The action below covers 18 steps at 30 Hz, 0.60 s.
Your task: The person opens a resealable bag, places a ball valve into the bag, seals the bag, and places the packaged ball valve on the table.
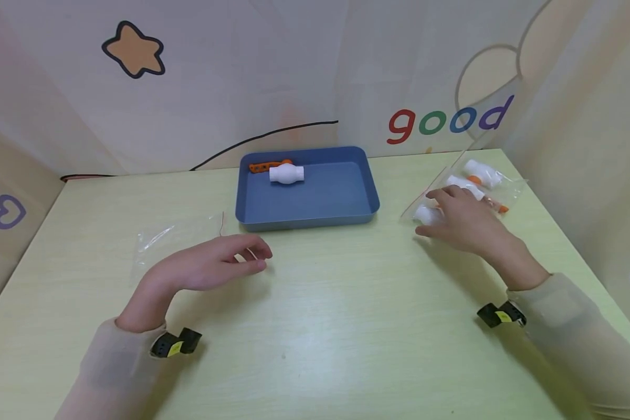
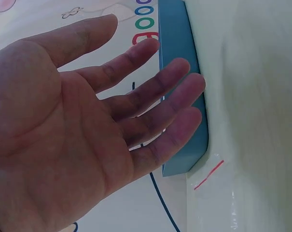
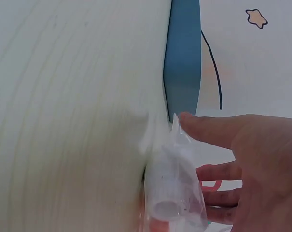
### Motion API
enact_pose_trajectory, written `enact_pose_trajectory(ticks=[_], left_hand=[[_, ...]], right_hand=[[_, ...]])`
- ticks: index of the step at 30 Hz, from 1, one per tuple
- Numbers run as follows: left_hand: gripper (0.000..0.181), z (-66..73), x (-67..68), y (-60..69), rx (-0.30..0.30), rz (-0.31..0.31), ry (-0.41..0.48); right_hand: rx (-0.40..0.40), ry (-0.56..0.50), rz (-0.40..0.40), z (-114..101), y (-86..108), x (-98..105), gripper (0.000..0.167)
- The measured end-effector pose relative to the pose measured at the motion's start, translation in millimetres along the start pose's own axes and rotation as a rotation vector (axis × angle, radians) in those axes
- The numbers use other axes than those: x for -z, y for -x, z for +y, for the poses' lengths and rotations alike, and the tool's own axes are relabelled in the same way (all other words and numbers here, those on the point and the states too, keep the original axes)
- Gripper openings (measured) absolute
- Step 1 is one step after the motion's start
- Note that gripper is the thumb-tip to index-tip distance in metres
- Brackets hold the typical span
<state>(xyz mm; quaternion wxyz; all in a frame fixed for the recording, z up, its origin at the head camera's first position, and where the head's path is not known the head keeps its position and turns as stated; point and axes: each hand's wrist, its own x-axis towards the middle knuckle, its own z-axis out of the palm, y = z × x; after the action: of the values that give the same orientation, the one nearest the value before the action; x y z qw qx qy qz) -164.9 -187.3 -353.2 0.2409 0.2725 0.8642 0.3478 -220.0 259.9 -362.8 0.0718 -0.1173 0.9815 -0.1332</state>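
Note:
My right hand point(image 1: 464, 221) is at a clear plastic bag point(image 1: 514, 188) on the right of the table, thumb and fingers spread apart. Inside the bag are several white pieces point(image 1: 427, 214) and some orange parts point(image 1: 473, 179); the hand hides some of them. The right wrist view shows a white tubular piece point(image 3: 166, 193) through the film, beside the fingers. My left hand point(image 1: 210, 268) hovers over the table with loosely bent fingers, holding nothing. In the left wrist view its palm point(image 2: 73, 140) is bare.
A blue tray point(image 1: 325, 195) stands at the back middle, holding a white ribbed fitting point(image 1: 287, 173) and an orange handle-like piece point(image 1: 262, 167). Another clear bag point(image 1: 173, 236) lies flat behind the left hand. A printed curtain point(image 1: 294, 70) borders the table point(image 1: 315, 326) at the back and sides.

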Motion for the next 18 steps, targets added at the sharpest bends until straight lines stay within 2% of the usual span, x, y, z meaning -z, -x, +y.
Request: enact_pose_trajectory(ticks=[5,12,16,18], left_hand=[[0.037,0.0,9.4,4.1,0.006,0.051,0.002],[0.039,-5.9,20.2,12.3,0.057,0.141,-0.033],[0.042,-10.1,24.1,18.1,0.081,0.184,-0.063],[0.044,-13.0,26.3,20.6,0.116,0.202,-0.100]], right_hand=[[0.075,-0.034,0.029,-9,-0.5,-1,0.062],[0.122,-0.059,-0.019,-24,3.8,-6,0.064],[0.159,-0.055,-0.020,-29,8.9,-8,0.064],[0.184,-0.051,-0.009,-31,11.0,-10,0.063]])
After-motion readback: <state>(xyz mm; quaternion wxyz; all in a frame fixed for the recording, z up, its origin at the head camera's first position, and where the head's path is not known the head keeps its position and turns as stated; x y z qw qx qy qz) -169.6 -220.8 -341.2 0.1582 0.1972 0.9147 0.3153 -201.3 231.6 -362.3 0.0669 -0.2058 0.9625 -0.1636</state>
